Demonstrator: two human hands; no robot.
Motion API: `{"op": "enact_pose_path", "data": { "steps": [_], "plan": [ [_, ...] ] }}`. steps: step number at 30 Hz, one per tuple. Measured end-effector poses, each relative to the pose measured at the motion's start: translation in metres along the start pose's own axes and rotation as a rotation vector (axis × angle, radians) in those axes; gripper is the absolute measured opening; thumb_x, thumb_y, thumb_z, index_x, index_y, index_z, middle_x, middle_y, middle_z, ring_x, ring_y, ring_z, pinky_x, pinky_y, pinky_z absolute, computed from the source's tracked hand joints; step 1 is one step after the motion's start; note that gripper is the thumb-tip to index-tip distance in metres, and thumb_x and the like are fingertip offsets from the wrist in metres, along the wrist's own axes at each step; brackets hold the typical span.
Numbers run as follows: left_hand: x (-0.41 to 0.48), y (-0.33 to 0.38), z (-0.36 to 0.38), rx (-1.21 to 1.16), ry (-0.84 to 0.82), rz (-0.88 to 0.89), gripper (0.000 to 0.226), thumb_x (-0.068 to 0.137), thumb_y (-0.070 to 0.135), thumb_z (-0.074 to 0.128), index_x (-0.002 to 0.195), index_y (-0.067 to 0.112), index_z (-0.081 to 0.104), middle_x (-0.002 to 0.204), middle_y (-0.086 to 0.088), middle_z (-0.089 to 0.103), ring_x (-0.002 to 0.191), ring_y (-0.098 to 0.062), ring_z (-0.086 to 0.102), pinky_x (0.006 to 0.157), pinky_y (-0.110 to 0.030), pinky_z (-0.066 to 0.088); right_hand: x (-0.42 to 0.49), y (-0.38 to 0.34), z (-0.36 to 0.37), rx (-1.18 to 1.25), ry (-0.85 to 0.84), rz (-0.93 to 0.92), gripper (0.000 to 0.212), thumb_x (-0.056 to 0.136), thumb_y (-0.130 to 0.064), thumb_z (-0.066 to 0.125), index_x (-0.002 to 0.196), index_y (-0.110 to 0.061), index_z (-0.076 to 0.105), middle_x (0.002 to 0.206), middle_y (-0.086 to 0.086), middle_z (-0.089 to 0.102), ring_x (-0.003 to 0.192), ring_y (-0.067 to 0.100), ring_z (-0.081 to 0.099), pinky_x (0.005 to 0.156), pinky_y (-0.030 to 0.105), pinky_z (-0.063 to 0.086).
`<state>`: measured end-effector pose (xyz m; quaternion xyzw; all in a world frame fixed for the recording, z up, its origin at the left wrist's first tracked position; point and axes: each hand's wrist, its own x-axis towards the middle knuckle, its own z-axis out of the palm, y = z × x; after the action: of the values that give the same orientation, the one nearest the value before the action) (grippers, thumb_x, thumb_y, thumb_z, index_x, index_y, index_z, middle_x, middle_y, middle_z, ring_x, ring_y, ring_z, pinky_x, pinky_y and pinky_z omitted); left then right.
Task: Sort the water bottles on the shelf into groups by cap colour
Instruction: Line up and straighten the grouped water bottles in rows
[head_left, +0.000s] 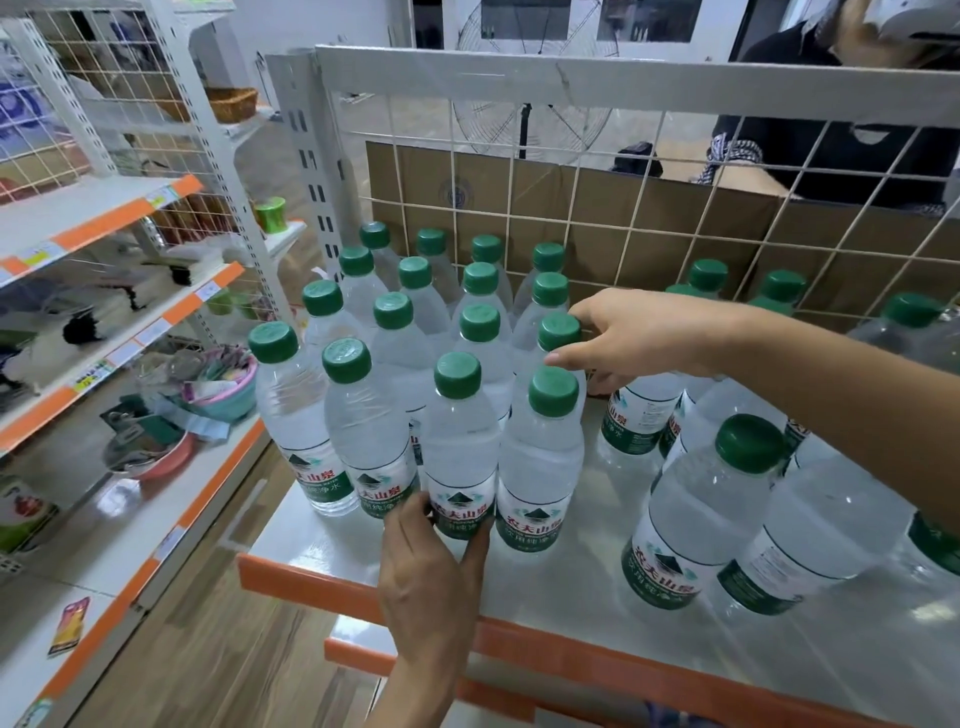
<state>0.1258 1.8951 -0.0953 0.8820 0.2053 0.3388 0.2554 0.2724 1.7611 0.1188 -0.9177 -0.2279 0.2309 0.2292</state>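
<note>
My left hand (434, 561): fingers curled round the label of the front-row bottle (460, 447), in the green-capped block standing at the left of the shelf (566, 587). My right hand (636, 332): thumb and forefinger pinching the cap of the second-row bottle (559, 332), right column.

Green caps (457, 375) on clear bottles (460, 447); orange-edged white shelf (358, 587).

- The packed bottles (363, 415) stand upright in tight rows at the left of the shelf (571, 587): clear, green caps, green-white labels.
- The front bottle (460, 447) is gripped low by the left hand (431, 566).
- The side bottle (558, 332) is pinched near its cap by the right hand (634, 332).
- The loose bottles (711, 509) stand apart at the right, green-capped too.
</note>
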Motion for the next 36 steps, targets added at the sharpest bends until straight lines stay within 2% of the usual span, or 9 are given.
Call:
{"op": "enact_pose_path", "data": {
  "steps": [5,11,15,19,22,27,31,34,36],
  "plan": [
    [0.0,0.0,0.003,-0.089,-0.014,-0.063,0.063,0.066,0.034,0.081,0.111,0.005,0.048,0.097,-0.011,0.057,0.086,-0.036,0.061,0.066,-0.044,0.054,-0.002,0.002,0.0,-0.041,0.04,-0.013,0.04,0.084,-0.046,0.061,0.105,-0.012,0.06,0.1,0.006,0.07,0.077,0.016,0.072,0.082,0.038,0.058],
    [0.001,0.002,0.0,-0.148,0.028,-0.098,0.067,0.065,0.044,0.078,0.11,0.005,0.048,0.099,-0.011,0.053,0.087,-0.03,0.055,0.07,-0.043,0.051,-0.011,0.006,-0.002,-0.06,0.049,-0.006,0.045,0.084,-0.047,0.061,0.116,-0.015,0.057,0.1,0.0,0.068,0.076,0.012,0.072,0.079,0.034,0.059],
    [0.005,0.005,-0.013,-0.4,0.195,-0.177,0.061,0.082,0.065,0.046,0.105,0.009,0.043,0.1,0.004,0.035,0.089,-0.016,0.04,0.078,-0.032,0.039,-0.017,0.009,-0.007,-0.071,0.062,-0.018,0.038,0.085,-0.045,0.061,0.114,-0.021,0.057,0.085,-0.007,0.066,0.073,0.007,0.071,0.073,0.026,0.059],
    [0.006,0.016,-0.019,-0.514,0.277,0.234,0.025,0.094,0.035,0.046,0.093,0.009,0.044,0.089,0.0,0.042,0.082,-0.013,0.044,0.081,-0.013,0.037,-0.02,0.013,-0.018,-0.121,0.128,-0.028,0.032,0.085,-0.039,0.064,0.111,-0.022,0.061,0.09,-0.003,0.07,0.075,0.011,0.07,0.072,0.027,0.058],
    [0.0,0.047,-0.016,-0.611,0.153,0.492,0.007,0.091,0.013,0.049,0.095,0.008,0.048,0.089,-0.002,0.05,0.083,-0.012,0.051,0.08,-0.014,0.042,-0.02,0.021,-0.031,-0.304,0.284,-0.052,0.029,0.084,-0.031,0.067,0.111,-0.022,0.064,0.1,0.0,0.07,0.085,0.016,0.065,0.08,0.029,0.052],
    [-0.005,0.091,-0.007,-0.688,-0.018,0.601,0.013,0.092,0.01,0.046,0.102,0.006,0.053,0.095,-0.007,0.054,0.088,-0.017,0.055,0.077,-0.02,0.048,-0.018,0.032,-0.038,-0.601,0.409,-0.144,0.037,0.083,-0.028,0.067,0.118,-0.02,0.06,0.107,0.004,0.059,0.108,0.024,0.051,0.091,0.034,0.04],
    [-0.016,0.104,0.005,-0.752,-0.298,0.451,0.037,0.086,0.011,0.049,0.122,0.011,0.049,0.117,-0.002,0.053,0.108,-0.014,0.053,0.088,-0.031,0.048,-0.013,0.042,-0.047,-0.696,0.354,-0.034,0.053,0.08,-0.04,0.069,0.127,-0.022,0.051,0.119,0.009,0.056,0.11,0.03,0.051,0.089,0.04,0.047],
    [-0.023,0.098,0.018,-0.699,-0.534,0.349,0.063,0.077,0.019,0.057,0.136,0.01,0.037,0.134,0.001,0.044,0.126,-0.014,0.043,0.101,-0.034,0.04,-0.007,0.049,-0.052,-0.665,0.239,-0.028,0.033,0.08,-0.029,0.071,0.111,-0.02,0.062,0.104,0.004,0.06,0.092,0.024,0.055,0.076,0.031,0.048],
    [-0.023,0.098,0.023,-0.662,-0.654,0.298,0.071,0.076,0.026,0.064,0.139,0.022,0.032,0.135,0.01,0.042,0.127,-0.005,0.041,0.102,-0.027,0.039,-0.003,0.049,-0.059,-0.594,0.226,-0.069,0.026,0.077,-0.021,0.073,0.103,-0.022,0.067,0.096,-0.002,0.056,0.086,0.018,0.05,0.069,0.024,0.039]
  ]
}}
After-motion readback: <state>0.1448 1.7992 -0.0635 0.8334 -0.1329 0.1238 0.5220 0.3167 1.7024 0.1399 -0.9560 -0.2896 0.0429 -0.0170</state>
